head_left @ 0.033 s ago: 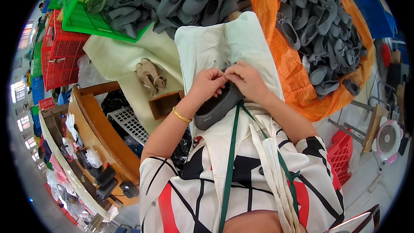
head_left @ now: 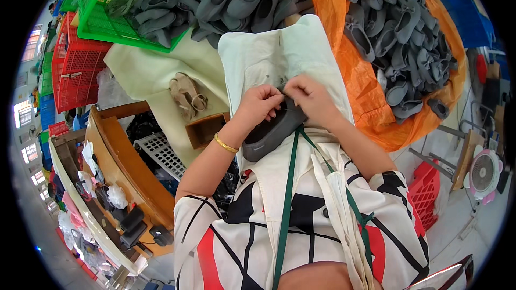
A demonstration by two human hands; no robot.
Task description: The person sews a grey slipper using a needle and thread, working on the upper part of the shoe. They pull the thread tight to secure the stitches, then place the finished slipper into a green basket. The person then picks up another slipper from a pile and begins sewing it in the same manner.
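A dark grey shoe lies on the pale cloth pad over my lap, its heel end toward me. My left hand is over the shoe's opening, thumb and fingers pinched together near its front part. Close beside it, my right hand is also closed in a pinch at the front of the shoe, on its right side. Whatever is between the fingertips is too small to make out. Both hands cover much of the shoe's toe. A gold bangle circles my left wrist.
A green crate and a heap of grey shoes lie ahead. An orange sack at the right holds more. At the left are beige sandals, a small wooden box, a wooden table and a red crate.
My right hand has shifted slightly right, opening a small gap between its fingertips and my left hand's. My left hand and the shoe look unmoved.
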